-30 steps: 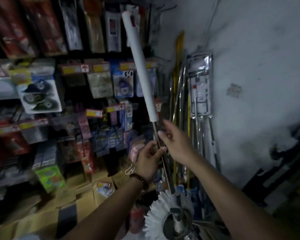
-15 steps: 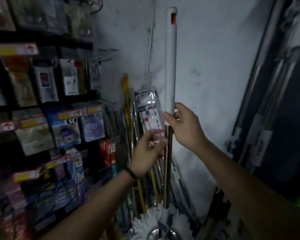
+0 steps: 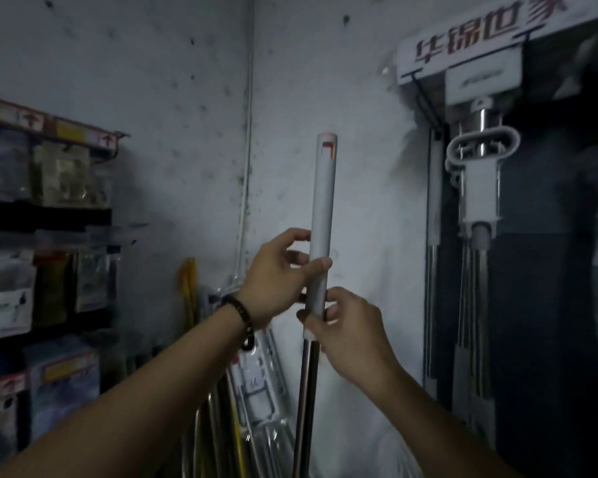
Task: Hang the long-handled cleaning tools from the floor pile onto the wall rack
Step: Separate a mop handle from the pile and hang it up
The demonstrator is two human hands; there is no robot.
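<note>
I hold a long-handled mop upright in front of the wall corner. Its white grip sleeve (image 3: 321, 208) has a red mark near the top, and a steel pole (image 3: 306, 401) runs down out of view; the mop head is hidden below the frame. My left hand (image 3: 277, 281) grips the sleeve from the left, thumb across its front. My right hand (image 3: 346, 329) grips the sleeve's lower end just beneath. The wall rack (image 3: 460, 63), with a white sign in red characters, hangs at upper right, and white-handled tools (image 3: 479, 188) hang from it.
Shelves of packaged goods (image 3: 45, 236) fill the left side. Several poles, a yellow handle (image 3: 189, 288) and a packaged item (image 3: 256, 391) lean in the corner behind my arms. The stained white wall (image 3: 359, 132) lies between the mop and the rack.
The view has swung right and up, bringing the rack into sight. My left hand has taken hold of the white sleeve. My right hand now grips below it.
</note>
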